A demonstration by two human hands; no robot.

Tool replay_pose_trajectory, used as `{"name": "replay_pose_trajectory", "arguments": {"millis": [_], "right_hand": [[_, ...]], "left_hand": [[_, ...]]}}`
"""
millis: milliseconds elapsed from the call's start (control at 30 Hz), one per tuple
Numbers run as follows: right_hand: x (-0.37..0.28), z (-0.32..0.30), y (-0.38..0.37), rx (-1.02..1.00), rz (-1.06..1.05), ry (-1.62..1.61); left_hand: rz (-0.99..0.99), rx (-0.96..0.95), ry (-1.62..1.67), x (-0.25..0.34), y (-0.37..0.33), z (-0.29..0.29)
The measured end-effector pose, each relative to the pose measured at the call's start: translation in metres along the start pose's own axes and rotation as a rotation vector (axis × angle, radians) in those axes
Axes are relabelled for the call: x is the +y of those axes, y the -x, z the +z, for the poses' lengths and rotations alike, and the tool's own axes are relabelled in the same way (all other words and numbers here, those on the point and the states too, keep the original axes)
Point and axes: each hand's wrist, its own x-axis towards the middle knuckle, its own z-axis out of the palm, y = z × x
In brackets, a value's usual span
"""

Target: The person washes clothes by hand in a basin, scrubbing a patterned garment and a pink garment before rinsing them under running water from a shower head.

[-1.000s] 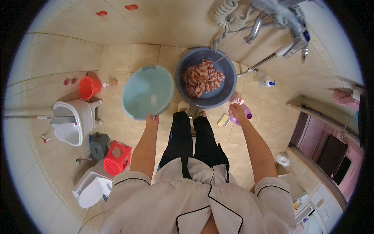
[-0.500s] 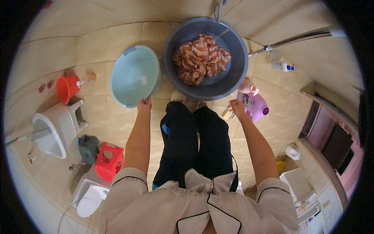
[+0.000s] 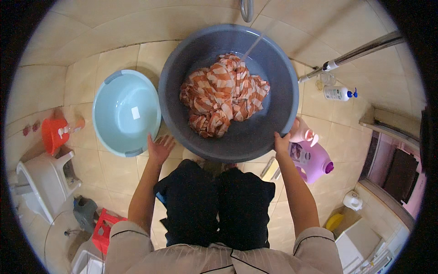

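Touching grey basin (image 3: 262,130) | right grip (image 3: 282,144) | labelled: purple jug (image 3: 315,163), white bottle (image 3: 336,93)

The upper edge is cutting off the spout (image 3: 247,11). The water stream (image 3: 253,45) is blurring toward its top. The cloth (image 3: 223,96) is covering part of the floor of the grey basin (image 3: 284,93), which is partly hiding the pink bottle (image 3: 299,133). The right hand (image 3: 282,143) is gripping the rim, concealing some fingers. The sleeve (image 3: 130,238) is obscuring the red stool (image 3: 101,232) in part. Whether the left hand (image 3: 159,149) is touching the pale basin (image 3: 116,114) is remaining unclear
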Motion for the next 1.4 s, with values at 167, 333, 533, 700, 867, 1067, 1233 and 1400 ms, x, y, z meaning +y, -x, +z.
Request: {"name": "replay_pose_trajectory", "arguments": {"millis": [167,333,533,700,867,1067,1233,1400], "right_hand": [[0.075,-0.008,-0.039,-0.007,-0.057,-0.089],[0.117,-0.008,0.012,-0.046,-0.088,-0.19],[0.115,-0.034,0.072,-0.072,-0.195,-0.308],[0.16,-0.043,0.106,-0.083,-0.217,-0.298],[0.166,-0.037,0.108,-0.126,-0.246,-0.345],[0.164,-0.053,0.071,-0.225,-0.266,-0.311],[0.158,-0.06,0.069,-0.242,-0.219,-0.304],[0.159,-0.078,0.064,-0.246,-0.198,-0.305]], "left_hand": [[0.061,-0.166,-0.126,-0.019,-0.025,0.06],[0.09,-0.194,-0.306,0.001,-0.001,0.039],[0.296,-0.093,-0.491,0.002,0.038,0.014],[0.162,-0.237,-0.278,-0.066,0.112,-0.024],[0.088,-0.276,-0.26,-0.029,0.142,-0.044],[0.006,-0.379,-0.366,-0.013,0.132,-0.027],[-0.104,-0.478,-0.577,0.002,0.113,-0.021],[-0.194,-0.59,-0.805,0.016,0.089,0.003]]}}
